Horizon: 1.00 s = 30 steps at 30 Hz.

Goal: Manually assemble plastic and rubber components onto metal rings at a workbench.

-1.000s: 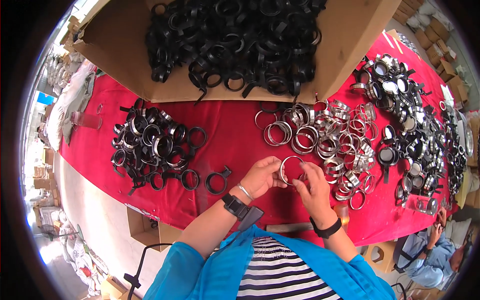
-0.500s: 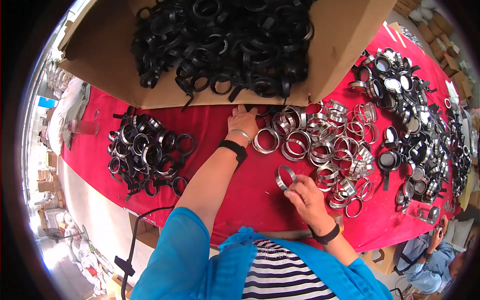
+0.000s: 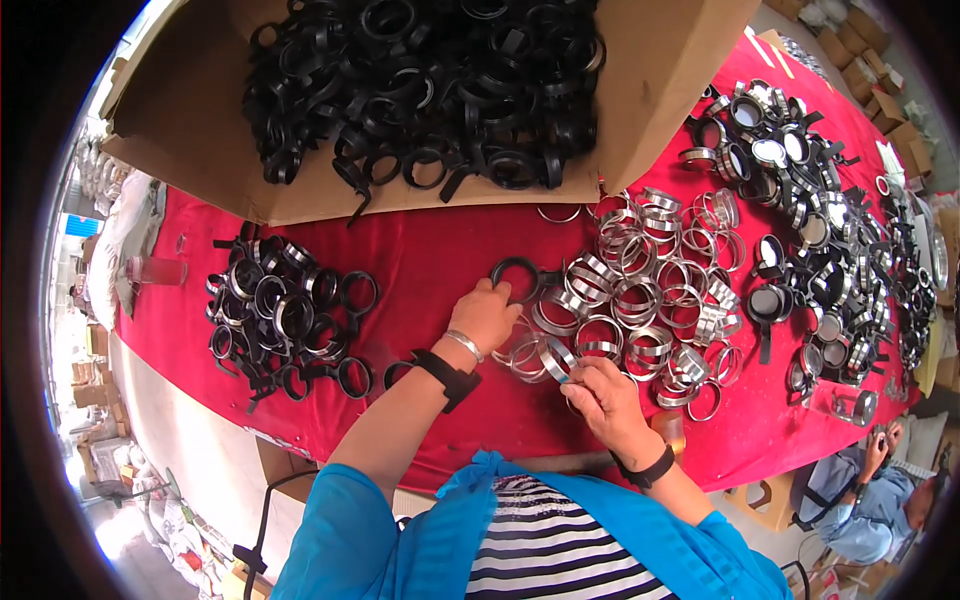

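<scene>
My left hand (image 3: 484, 320) is closed on a black ring (image 3: 515, 261) with a small side tab, held over the red cloth just left of the silver rings. In my right hand (image 3: 607, 402), a shiny silver metal ring (image 3: 549, 364) is pinched between thumb and fingers, tilted on its edge. The two rings are close but apart. A pile of silver rings (image 3: 640, 292) lies beyond and right of my right hand. A few of its rings lie between my hands, partly hidden by the fingers.
A cardboard box (image 3: 670, 110) full of black rings (image 3: 400, 95) stands at the far side. Another heap of black rings (image 3: 270, 300) lies left. Rings joined with black parts (image 3: 815, 232) spread across the right. A co-worker (image 3: 865, 500) sits at the lower right.
My left hand has drawn back from the box's front edge toward me and now shows a black ring. My right hand still holds the silver ring, now nearer the left. Loose silver rings have shifted nearer me.
</scene>
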{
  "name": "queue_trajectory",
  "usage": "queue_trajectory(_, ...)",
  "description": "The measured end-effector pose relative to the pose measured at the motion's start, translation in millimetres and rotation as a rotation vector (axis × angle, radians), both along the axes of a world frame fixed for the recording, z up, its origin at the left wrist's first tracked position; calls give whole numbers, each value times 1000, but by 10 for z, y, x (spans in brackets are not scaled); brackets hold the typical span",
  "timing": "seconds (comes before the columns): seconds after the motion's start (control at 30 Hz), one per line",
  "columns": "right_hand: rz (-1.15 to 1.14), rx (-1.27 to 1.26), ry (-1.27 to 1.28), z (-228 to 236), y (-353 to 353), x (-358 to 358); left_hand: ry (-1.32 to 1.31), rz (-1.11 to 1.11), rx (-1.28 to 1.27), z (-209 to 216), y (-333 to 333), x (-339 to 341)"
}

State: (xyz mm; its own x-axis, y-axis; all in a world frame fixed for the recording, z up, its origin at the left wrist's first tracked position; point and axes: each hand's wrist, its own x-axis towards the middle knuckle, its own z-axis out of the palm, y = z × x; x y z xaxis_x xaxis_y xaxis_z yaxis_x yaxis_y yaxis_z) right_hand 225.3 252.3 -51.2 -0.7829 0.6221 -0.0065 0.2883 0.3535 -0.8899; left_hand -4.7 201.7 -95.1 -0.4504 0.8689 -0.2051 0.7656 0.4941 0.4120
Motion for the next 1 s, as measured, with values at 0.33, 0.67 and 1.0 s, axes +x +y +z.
queue_trajectory(0.33, -167, -808, 303, 93, 71, 74, -192, 275, 287, 266, -119, -76)
queue_trajectory(0.67, -18, -1533, 675, 169, 4, 46, -246, 397, 162, 75, -672, 110)
queue_trajectory(1.0, 228, -1661, 750, 176, 30, 64, -1555, 679, 434, 909, -1008, 430)
